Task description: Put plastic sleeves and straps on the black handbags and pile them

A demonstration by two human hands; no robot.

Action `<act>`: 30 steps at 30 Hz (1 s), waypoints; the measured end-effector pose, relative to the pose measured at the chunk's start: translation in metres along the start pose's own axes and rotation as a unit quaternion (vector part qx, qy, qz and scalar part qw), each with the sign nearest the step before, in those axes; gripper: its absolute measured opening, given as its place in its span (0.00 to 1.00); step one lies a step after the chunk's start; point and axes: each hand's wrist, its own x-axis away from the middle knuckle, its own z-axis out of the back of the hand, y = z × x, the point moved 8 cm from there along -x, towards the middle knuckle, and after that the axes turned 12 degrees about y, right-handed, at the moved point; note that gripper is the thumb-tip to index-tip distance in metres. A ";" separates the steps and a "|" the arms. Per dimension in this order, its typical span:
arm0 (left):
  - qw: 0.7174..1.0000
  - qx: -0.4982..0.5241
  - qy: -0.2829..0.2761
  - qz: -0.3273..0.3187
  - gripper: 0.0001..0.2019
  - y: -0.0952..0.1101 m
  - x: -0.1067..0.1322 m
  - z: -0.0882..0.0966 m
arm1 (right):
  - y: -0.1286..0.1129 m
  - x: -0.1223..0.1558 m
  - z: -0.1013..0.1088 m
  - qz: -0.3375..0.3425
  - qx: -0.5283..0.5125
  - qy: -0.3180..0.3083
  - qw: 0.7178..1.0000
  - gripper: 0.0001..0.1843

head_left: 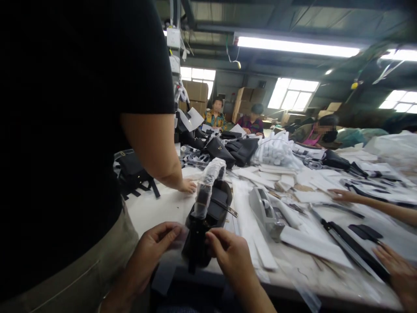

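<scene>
A small black handbag (221, 198) sits at the table's near edge in front of me. Its upright handle (206, 191) is wrapped in white translucent film. At the bag's left side my left hand (156, 245) has thumb and forefinger closed on a thin translucent plastic sheet (164, 274), which hangs below the fingers. My right hand (232, 252) is at the bag's right side, fingers pinched together close to its dark surface. Whatever lies between those fingertips is too small to make out. A metal zipper pull (232, 211) shows on the bag's right.
A grey tape dispenser (265, 213) stands right of the bag among white foam strips (314, 245). Close on my left stands a person in a black shirt (143, 65), one hand on the table. Another person's hands (395, 265) are at the right. Black bags (243, 150) lie farther back.
</scene>
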 end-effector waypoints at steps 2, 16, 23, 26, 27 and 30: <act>1.000 -0.001 -0.009 0.029 0.17 -0.017 0.007 0.001 | 0.014 0.017 -0.013 -0.023 0.000 -0.021 1.000 0.12; 0.996 -0.019 0.063 0.067 0.16 -0.073 0.044 0.056 | 0.044 0.067 -0.076 -0.265 -0.320 -0.180 0.891 0.18; 0.994 -0.013 0.083 0.067 0.18 -0.095 0.063 0.070 | 0.046 0.080 -0.083 -0.314 -0.407 -0.024 0.858 0.13; 0.994 -0.003 0.079 0.071 0.16 -0.096 0.067 0.071 | 0.048 0.078 -0.079 -0.294 -0.386 0.018 0.874 0.12; 0.994 0.001 0.077 0.073 0.16 -0.095 0.068 0.070 | 0.048 0.077 -0.078 -0.285 -0.374 0.030 0.882 0.13; 0.994 0.003 0.079 0.073 0.14 -0.093 0.068 0.070 | 0.048 0.076 -0.074 -0.261 -0.335 0.050 0.904 0.15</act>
